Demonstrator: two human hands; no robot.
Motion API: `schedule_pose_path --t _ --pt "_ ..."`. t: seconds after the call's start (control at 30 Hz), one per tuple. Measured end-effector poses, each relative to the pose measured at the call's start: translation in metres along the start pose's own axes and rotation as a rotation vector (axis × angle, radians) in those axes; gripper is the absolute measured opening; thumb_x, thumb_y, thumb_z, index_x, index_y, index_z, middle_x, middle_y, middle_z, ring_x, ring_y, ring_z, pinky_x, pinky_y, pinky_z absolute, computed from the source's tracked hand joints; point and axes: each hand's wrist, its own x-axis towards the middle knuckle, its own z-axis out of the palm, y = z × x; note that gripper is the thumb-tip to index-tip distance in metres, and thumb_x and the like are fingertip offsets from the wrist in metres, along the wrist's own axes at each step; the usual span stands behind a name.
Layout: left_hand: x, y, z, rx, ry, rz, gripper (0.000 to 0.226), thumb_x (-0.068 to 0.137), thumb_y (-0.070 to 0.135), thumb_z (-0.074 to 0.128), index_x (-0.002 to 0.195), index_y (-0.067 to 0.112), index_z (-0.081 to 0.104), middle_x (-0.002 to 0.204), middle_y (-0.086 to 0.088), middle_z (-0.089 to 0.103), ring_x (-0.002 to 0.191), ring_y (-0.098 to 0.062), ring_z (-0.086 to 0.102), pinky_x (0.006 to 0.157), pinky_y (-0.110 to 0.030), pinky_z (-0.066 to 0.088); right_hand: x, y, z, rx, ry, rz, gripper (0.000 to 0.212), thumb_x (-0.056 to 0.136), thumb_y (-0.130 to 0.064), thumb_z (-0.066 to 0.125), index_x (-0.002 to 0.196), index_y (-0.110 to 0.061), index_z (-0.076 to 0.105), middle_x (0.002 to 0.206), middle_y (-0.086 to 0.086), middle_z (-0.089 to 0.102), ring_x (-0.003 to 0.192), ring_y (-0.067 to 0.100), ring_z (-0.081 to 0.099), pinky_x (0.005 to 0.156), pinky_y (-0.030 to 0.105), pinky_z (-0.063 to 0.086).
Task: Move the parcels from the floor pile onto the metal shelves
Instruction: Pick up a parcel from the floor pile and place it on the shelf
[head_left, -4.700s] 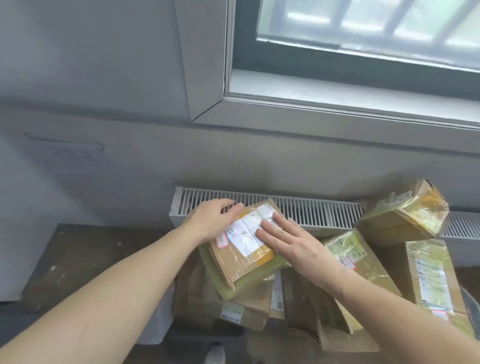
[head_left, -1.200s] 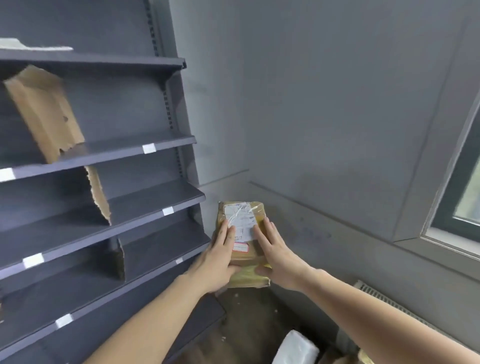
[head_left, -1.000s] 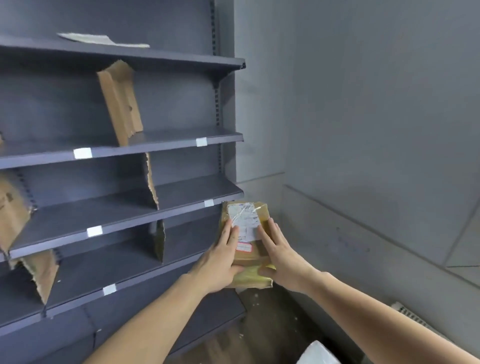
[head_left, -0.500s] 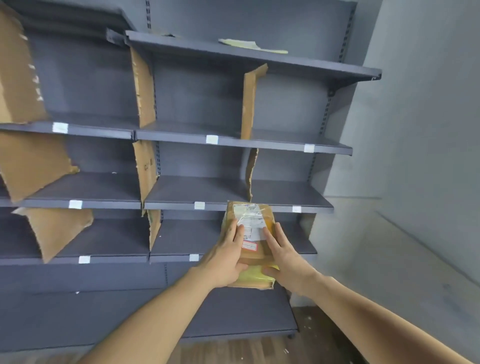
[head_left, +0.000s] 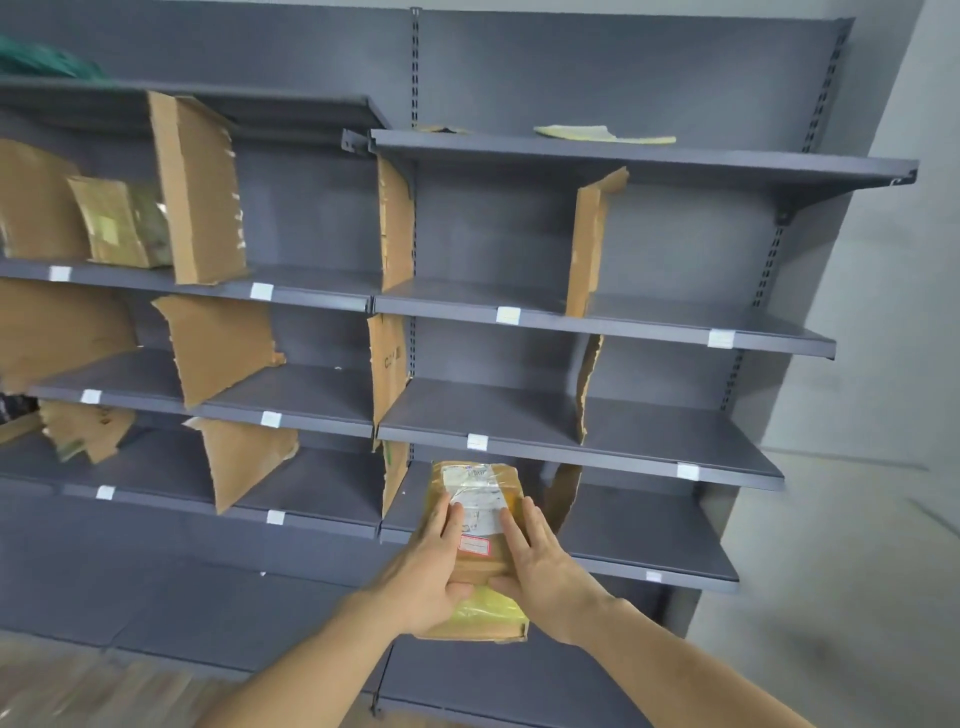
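taped cardboard parcel (head_left: 475, 525), both hands, metal shelves (head_left: 571, 431)

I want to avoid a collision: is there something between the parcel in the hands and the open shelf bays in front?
Nothing visible does. The parcel, held by the left hand and right hand, faces bare metal shelves. Cardboard dividers stand only at the bay sides.

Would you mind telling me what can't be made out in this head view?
- Printing on the parcel label: too small, partly under the fingers of the left hand and right hand.
- Parcel underside: hidden by the parcel itself.
- Green item on the top shelf: cut off by the left edge.
- Floor: motion-blurred.
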Motion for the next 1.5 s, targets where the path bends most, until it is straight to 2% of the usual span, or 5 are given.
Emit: schedule_pose_path --t 0.23,0.47,0.73,1.2,1.5 --pt "-0.005 0.003 0.019 0.020 -0.021 -0.089 0.096 0.097 0.038 0.057 0.155 0.015 -0.016 0.157 0.004 -0.034 0.151 -0.019 0.009 0.115 -0.032 0.032 0.002 0.009 0.014 -0.040 -0.033 -0.120 0.081 0.101 -0.051 0.035 0.155 -0.019 -0.016 0.161 0.002 -0.023 0.149 0.019 -0.018 0.120 0.037 0.024" --pt "-0.020 -0.013 0.019 0.122 0.082 -0.213 0.098 0.096 0.038 0.058 0.155 0.015 -0.017 0.158 0.005 -0.033 0.137 -0.022 0.040 0.092 -0.032 0.050 0.021 -0.008 0.037 -0.020 0.079 -0.224 0.080 0.101 -0.050 0.035 0.155 -0.016 -0.013 0.162 0.002 -0.020 0.146 0.015 -0.021 0.112 0.033 0.037" --pt "-0.035 -0.073 -0.002 0.137 0.169 -0.303 0.098 0.096 0.035 0.058 0.154 0.014 -0.018 0.159 0.002 -0.031 0.151 -0.020 0.011 0.101 -0.031 0.048 0.070 -0.067 0.050 -0.028 0.112 -0.355 0.079 0.102 -0.047 0.035 0.154 -0.014 -0.016 0.160 0.003 -0.024 0.145 0.015 -0.023 0.114 0.031 0.036" --pt "-0.118 -0.312 -0.049 0.112 0.197 -0.545 0.095 0.097 0.044 0.052 0.154 0.006 -0.014 0.163 -0.007 -0.019 0.149 -0.026 -0.019 0.123 -0.034 0.003 0.191 -0.307 0.102 -0.106 -0.011 -0.592 0.080 0.102 -0.048 0.035 0.154 -0.013 -0.015 0.148 -0.002 -0.033 0.148 0.017 -0.020 0.118 0.038 0.028" --pt "-0.179 -0.456 -0.095 0.072 0.271 -0.732 0.096 0.096 0.045 0.053 0.154 0.005 -0.012 0.162 -0.006 -0.020 0.148 -0.019 -0.023 0.121 -0.027 0.004 0.267 -0.474 0.128 -0.133 -0.042 -0.788 0.081 0.101 -0.049 0.039 0.156 -0.012 -0.008 0.163 0.007 -0.018 0.150 0.019 -0.014 0.118 0.038 0.027"
